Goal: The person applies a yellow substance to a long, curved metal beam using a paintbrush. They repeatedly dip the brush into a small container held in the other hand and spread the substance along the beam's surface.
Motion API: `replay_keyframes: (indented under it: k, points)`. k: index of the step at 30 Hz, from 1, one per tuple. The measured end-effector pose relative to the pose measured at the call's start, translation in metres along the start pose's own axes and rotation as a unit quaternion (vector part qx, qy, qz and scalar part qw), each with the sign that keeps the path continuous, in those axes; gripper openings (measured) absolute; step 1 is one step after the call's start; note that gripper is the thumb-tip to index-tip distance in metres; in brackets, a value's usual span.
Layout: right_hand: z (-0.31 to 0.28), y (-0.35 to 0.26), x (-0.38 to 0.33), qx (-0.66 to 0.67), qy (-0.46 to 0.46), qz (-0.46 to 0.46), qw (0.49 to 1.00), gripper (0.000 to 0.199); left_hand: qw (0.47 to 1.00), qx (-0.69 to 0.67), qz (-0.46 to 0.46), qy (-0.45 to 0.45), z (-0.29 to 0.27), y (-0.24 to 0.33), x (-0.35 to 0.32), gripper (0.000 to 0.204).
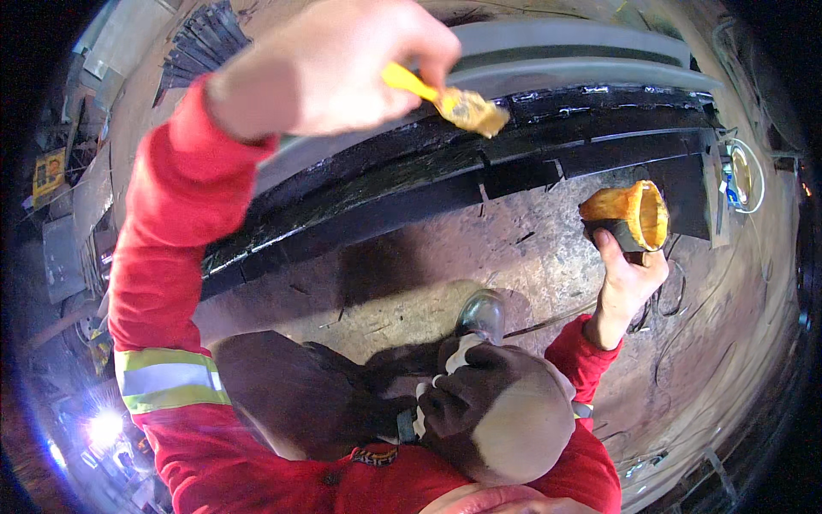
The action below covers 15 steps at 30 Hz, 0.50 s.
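A brush (451, 103) with a yellow handle and bristles clotted with tan, paste-like matter is raised in the upper middle of the view, its tip pointing right and slightly down. The left hand (338, 64), a little blurred, grips it by the handle between thumb and fingers. Lower and to the right, well apart from the brush, the right hand (629, 278) grips a container (612, 206) from below, thumb on its near side; the container is coated orange-yellow above and dark beneath, and its open mouth is tilted toward the right. Behind the brush stretches a long, glossy black piece (591, 116), with a grey length (591, 73) beyond it. Under the hands lies a stained floor (411, 291), where a dark boot (481, 317) shows near the middle. Red sleeves (163, 248) cover both arms, the left one bearing a yellow and silver band (171, 381). Farther out, dark strips (205, 43) are bunched at the upper left, and a bright light (104, 428) glares at the lower left.
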State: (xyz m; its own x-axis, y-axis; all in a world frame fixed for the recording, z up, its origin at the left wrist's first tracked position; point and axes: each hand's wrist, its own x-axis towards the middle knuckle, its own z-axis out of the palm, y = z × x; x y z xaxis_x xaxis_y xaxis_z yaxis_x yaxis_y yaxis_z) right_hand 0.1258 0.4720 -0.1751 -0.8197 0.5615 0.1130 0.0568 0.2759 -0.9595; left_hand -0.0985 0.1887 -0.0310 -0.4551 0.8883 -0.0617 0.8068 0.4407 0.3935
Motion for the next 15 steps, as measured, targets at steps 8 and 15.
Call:
replay_keyframes:
  k: [8,15]
  points:
    - [-0.014,0.004,0.0,-0.021,0.03,0.028,0.999,0.058,0.994,-0.081,0.064,-0.025,-0.013,0.01,0.019,0.009]
    - [-0.008,0.004,0.001,0.004,0.029,-0.016,0.999,0.034,0.999,0.022,0.041,0.002,0.029,0.014,0.013,0.013]
